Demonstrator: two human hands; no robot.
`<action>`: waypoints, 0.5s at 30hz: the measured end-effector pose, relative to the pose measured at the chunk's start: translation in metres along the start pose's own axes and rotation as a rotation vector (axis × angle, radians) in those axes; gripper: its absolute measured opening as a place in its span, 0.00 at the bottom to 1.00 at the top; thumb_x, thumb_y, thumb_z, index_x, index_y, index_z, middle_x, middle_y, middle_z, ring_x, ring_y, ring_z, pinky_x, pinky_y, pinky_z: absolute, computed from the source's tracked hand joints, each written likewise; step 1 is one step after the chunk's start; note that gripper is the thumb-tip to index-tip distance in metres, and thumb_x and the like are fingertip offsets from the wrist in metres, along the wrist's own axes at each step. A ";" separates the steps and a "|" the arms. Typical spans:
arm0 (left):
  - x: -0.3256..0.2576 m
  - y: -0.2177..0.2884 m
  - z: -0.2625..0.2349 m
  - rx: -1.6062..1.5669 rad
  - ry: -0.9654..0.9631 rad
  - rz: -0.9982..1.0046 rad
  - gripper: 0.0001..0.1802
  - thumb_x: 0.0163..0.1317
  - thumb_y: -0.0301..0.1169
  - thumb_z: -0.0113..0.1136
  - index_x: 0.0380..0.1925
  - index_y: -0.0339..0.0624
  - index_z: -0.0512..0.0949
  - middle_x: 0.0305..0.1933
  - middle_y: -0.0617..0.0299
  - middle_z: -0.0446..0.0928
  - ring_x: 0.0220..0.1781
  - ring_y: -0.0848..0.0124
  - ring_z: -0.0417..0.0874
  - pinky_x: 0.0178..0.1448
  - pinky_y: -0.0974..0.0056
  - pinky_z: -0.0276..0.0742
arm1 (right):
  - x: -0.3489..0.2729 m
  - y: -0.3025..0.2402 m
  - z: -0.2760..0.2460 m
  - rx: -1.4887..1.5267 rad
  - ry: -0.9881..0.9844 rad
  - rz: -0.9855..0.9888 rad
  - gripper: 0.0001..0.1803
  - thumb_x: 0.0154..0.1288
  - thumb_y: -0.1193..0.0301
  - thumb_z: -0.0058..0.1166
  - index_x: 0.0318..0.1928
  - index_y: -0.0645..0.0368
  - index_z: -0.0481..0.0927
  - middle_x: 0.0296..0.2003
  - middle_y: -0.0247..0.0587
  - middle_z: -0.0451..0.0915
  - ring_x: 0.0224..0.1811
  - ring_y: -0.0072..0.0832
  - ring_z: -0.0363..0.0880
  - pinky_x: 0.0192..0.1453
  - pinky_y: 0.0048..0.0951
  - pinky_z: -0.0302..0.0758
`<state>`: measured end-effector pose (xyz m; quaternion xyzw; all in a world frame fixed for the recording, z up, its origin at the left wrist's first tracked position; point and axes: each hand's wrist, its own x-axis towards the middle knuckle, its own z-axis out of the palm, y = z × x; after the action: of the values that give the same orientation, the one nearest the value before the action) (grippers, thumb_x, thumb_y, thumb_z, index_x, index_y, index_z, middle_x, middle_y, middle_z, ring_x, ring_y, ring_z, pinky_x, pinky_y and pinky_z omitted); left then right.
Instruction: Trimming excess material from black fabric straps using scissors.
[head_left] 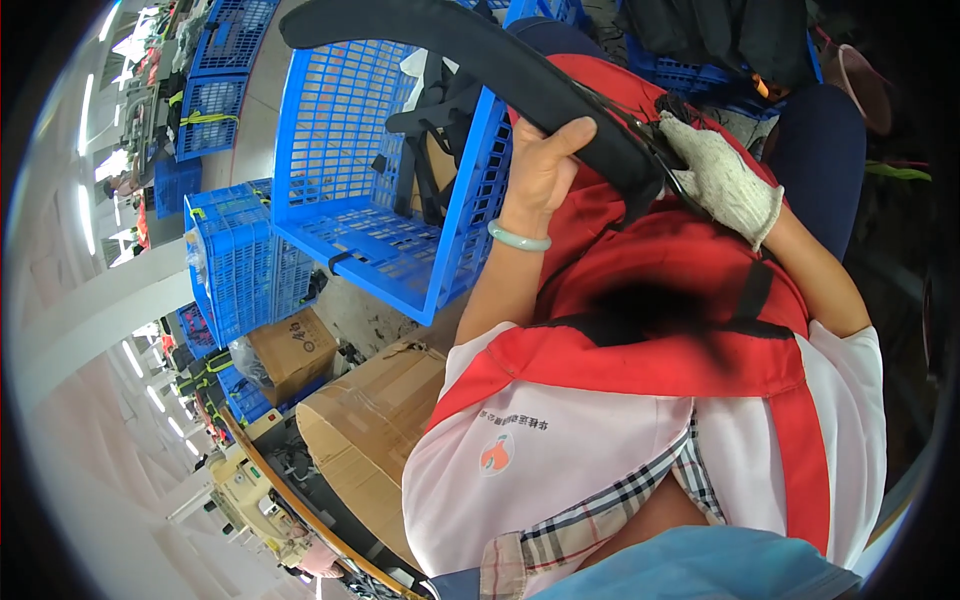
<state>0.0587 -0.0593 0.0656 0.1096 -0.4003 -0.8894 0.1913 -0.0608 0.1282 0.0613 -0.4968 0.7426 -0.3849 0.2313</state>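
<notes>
My left hand (540, 172), bare with a pale green bangle at the wrist, is closed around a long, curved black padded strap (440, 35). The strap arches from the upper left down to my lap, its lower end by my right hand. A white knitted glove covers my right hand (715, 175), whose fingers are closed on a slim, dark tool with a shiny edge (655, 150), possibly scissors. That tool lies along the strap's right edge; the glove partly hides it. Beneath both hands is my red apron (600, 240).
A blue plastic crate (340, 130) on the left holds several black straps (445, 120). Behind it stand stacked blue crates (230, 260) and a cardboard box (290, 350). Another blue crate with black pieces (730, 35) is at the top right. A cardboard sheet (375, 410) sits beside my left elbow.
</notes>
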 end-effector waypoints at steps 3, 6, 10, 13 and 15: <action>0.011 0.014 -0.014 -0.055 -0.069 0.017 0.14 0.57 0.19 0.60 0.44 0.35 0.75 0.41 0.55 0.80 0.42 0.63 0.82 0.51 0.60 0.79 | 0.000 -0.003 0.001 -0.029 -0.003 0.004 0.20 0.60 0.65 0.58 0.50 0.63 0.71 0.32 0.58 0.77 0.35 0.53 0.77 0.37 0.42 0.72; 0.014 0.007 -0.010 0.060 0.017 0.029 0.13 0.57 0.18 0.60 0.43 0.35 0.76 0.41 0.55 0.80 0.42 0.63 0.82 0.50 0.60 0.80 | 0.003 -0.001 0.010 -0.019 0.142 -0.018 0.20 0.60 0.66 0.57 0.49 0.62 0.72 0.31 0.57 0.77 0.34 0.52 0.78 0.36 0.42 0.73; 0.006 -0.004 0.007 0.021 0.015 -0.010 0.13 0.55 0.20 0.64 0.41 0.37 0.78 0.39 0.61 0.80 0.40 0.70 0.82 0.50 0.66 0.78 | 0.009 0.001 0.005 -0.257 0.162 -0.008 0.21 0.59 0.65 0.58 0.49 0.63 0.72 0.30 0.55 0.78 0.34 0.49 0.79 0.36 0.43 0.73; 0.008 -0.002 -0.004 -0.031 -0.005 0.006 0.13 0.60 0.23 0.61 0.45 0.38 0.75 0.43 0.60 0.79 0.44 0.68 0.80 0.53 0.64 0.77 | 0.011 -0.003 0.002 -0.192 0.180 -0.067 0.19 0.58 0.63 0.60 0.44 0.62 0.73 0.28 0.52 0.77 0.32 0.47 0.78 0.35 0.42 0.72; 0.008 0.006 -0.009 -0.024 0.008 0.004 0.12 0.61 0.24 0.61 0.45 0.38 0.75 0.43 0.60 0.79 0.44 0.69 0.80 0.53 0.64 0.77 | 0.003 -0.009 -0.014 -0.124 0.049 0.036 0.20 0.57 0.61 0.61 0.42 0.62 0.72 0.27 0.51 0.76 0.30 0.45 0.76 0.35 0.41 0.71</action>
<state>0.0561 -0.0729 0.0640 0.1098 -0.3890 -0.8934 0.1959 -0.0674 0.1281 0.0776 -0.4872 0.7792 -0.3461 0.1887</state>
